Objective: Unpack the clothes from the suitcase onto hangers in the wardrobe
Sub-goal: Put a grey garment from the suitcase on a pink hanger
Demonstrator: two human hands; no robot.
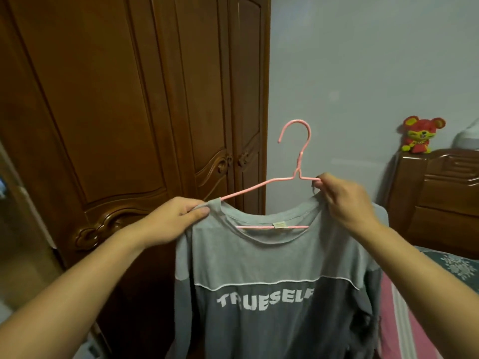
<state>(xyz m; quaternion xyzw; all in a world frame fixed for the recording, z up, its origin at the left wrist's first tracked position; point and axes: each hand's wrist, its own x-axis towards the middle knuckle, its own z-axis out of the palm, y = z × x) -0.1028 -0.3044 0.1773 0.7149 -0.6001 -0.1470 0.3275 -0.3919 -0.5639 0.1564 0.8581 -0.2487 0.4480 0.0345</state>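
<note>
A grey two-tone shirt [274, 268] printed TRUESELF hangs in front of me on a pink wire hanger [298, 161], whose hook points up and left. My left hand [171, 218] pinches the shirt's left shoulder at the collar, over the hanger arm. At the right side of the collar, my right hand [344, 200] pinches the hanger's right arm together with the shirt's shoulder. The brown wooden wardrobe [116, 125] stands behind and to the left, its carved doors closed. No suitcase is in view.
A pale wall [363, 73] fills the right background. A wooden headboard [440, 200] stands at the right with a red plush toy [420, 136] on top. A bed with pink and green bedding [427, 294] lies at the lower right.
</note>
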